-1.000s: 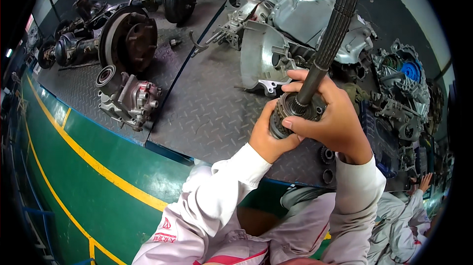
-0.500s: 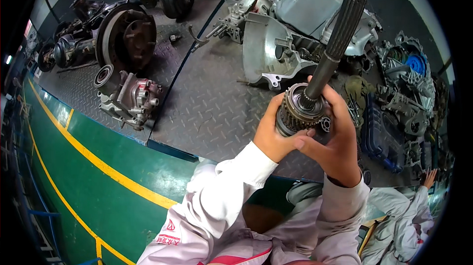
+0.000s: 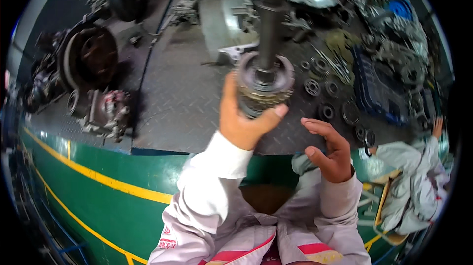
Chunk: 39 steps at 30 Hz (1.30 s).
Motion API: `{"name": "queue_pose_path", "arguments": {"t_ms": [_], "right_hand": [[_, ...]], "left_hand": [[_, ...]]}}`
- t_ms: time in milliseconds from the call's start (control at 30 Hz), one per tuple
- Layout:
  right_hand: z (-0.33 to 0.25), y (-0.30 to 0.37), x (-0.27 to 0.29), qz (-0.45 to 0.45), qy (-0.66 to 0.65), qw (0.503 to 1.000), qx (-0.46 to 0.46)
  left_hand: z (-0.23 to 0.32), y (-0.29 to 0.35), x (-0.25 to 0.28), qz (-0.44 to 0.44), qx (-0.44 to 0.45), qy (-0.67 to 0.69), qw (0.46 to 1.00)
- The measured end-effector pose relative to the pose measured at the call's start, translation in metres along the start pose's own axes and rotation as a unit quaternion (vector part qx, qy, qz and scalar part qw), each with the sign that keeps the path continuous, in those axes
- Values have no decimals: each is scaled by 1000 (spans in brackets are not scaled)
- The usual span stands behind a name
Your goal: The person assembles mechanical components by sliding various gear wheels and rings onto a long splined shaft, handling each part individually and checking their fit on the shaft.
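Note:
My left hand (image 3: 242,119) is wrapped round a gear shaft assembly (image 3: 264,80), fingers on its left side and thumb across its near side. A toothed ring circles the gear cluster, and a long splined shaft (image 3: 271,23) rises from its middle, blurred toward the top. Apart from the assembly, my right hand (image 3: 331,150) hovers to the lower right, fingers bent and spread, with nothing in it. To the right, several loose bearings and gear rings (image 3: 332,88) lie on the metal-plate bench (image 3: 182,97).
A silver bell-shaped housing (image 3: 217,23) stands beyond the shaft. Brake drum (image 3: 91,55) and small gear housing (image 3: 106,112) sit at left. Thin tools (image 3: 340,65) and a blue tool case (image 3: 377,85) lie at right. A co-worker in pale overalls (image 3: 411,186) is at far right.
My right hand has let go of the assembly and drawn down toward me. The left hand still holds it; the shaft now points more straight up, and the view has shifted.

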State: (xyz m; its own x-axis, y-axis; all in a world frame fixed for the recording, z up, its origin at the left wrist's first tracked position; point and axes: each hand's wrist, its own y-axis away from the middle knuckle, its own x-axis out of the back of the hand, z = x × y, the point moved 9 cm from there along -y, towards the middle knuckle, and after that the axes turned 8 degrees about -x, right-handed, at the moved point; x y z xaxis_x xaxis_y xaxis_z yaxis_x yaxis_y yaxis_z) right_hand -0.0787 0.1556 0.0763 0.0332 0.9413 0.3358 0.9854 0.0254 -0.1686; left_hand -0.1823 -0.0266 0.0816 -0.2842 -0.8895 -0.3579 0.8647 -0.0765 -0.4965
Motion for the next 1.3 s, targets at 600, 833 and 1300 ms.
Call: {"name": "queue_pose_path", "arguments": {"t_ms": [600,833,1300], "right_hand": [[121,89,104,387,115,908,-107],[130,86,107,373,145,908,-127],[119,71,85,310,244,916,-70]], "left_hand": [[-10,0,22,34,7,-2,999],[-10,7,10,14,-3,0,1000],[-4,3,0,-15,-13,-21,1000]]}}
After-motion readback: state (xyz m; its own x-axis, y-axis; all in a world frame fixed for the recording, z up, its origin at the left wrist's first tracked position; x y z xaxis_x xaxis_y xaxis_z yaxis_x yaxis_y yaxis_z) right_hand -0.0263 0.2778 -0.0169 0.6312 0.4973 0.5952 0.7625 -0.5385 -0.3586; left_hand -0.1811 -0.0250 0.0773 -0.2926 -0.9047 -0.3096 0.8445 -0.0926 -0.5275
